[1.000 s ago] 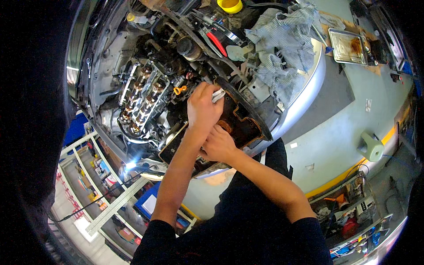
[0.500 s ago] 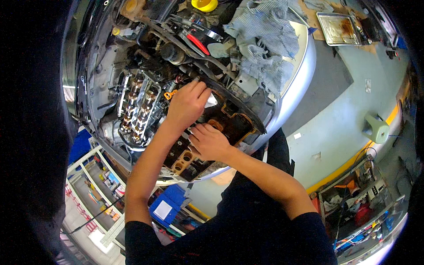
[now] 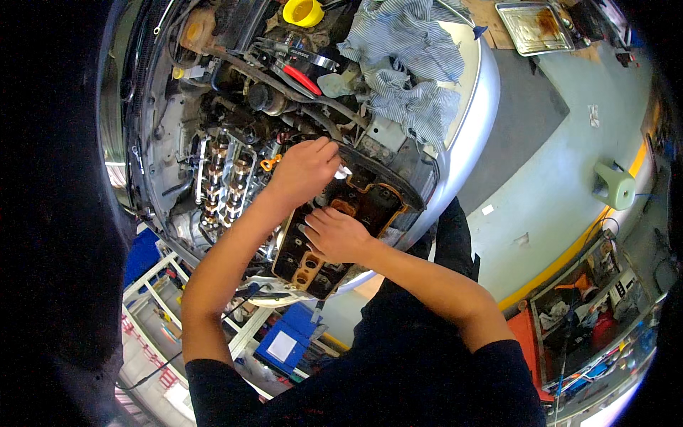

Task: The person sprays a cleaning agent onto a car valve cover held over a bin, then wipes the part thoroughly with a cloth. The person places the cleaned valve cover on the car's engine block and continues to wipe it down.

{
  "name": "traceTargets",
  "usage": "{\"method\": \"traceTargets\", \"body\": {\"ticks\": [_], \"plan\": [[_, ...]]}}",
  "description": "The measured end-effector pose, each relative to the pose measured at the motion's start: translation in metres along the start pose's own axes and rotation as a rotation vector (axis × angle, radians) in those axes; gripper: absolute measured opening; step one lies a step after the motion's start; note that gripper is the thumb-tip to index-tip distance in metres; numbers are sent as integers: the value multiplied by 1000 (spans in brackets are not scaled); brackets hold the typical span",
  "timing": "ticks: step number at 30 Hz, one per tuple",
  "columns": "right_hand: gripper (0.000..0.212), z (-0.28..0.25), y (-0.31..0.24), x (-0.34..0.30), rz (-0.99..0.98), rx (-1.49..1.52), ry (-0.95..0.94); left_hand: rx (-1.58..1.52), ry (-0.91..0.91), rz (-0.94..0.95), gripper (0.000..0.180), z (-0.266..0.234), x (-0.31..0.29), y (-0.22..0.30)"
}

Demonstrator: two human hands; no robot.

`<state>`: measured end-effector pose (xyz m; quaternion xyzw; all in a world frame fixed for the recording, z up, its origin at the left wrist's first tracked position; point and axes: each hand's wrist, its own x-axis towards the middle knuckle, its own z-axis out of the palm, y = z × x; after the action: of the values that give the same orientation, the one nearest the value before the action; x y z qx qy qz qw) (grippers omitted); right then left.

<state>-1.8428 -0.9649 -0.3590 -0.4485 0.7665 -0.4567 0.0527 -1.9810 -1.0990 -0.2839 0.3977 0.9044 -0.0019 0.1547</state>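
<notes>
An upturned valve cover (image 3: 371, 208), dark and oily inside with an orange gasket along its edge, lies across the front of the open engine bay. My left hand (image 3: 306, 171) is closed at its far side on a crumpled white wipe (image 3: 343, 172), which pokes out beside the fingers. Lower down, my right hand (image 3: 334, 233) bears on the middle of the cover, its fingers bent and together; their undersides are hidden. Tan round-holed openings (image 3: 307, 269) show below that hand. Left of the cover, the engine's camshafts (image 3: 231, 178) lie exposed, and an orange dipstick handle (image 3: 270, 163) stands between.
Red-handled pliers (image 3: 300, 80) and other tools rest beyond my hands, near a yellow cup (image 3: 304, 12). Striped grey rags (image 3: 413, 64) drape over the car's front edge. At right are a metal tray (image 3: 533, 28), a green stool (image 3: 615, 186) and a tool cart (image 3: 583, 306).
My left hand has shifted slightly over the cover's far side, and less of the white wipe shows. My right hand stays on the cover. The whole view has shifted a little.
</notes>
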Motion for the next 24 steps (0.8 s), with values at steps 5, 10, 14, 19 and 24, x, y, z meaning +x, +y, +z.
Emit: {"method": "traceTargets", "body": {"ticks": [5, 10, 14, 19, 24], "plan": [[47, -1, 1, 0, 8, 22, 30, -62, 49, 51, 20, 4, 0, -9], [49, -2, -1, 1, 25, 39, -34, -114, 89, 34, 13, 9, -3, -9], [50, -1, -1, 0, 23, 18, -32, -104, 83, -44, 18, 7, -2, 5], [48, 0, -1, 1, 44, 39, -57, -89, 38, -181, 22, 4, -1, 21], [46, -2, -2, 1, 31, 31, -22, -325, 71, -157, 29, 9, -6, 14]]}}
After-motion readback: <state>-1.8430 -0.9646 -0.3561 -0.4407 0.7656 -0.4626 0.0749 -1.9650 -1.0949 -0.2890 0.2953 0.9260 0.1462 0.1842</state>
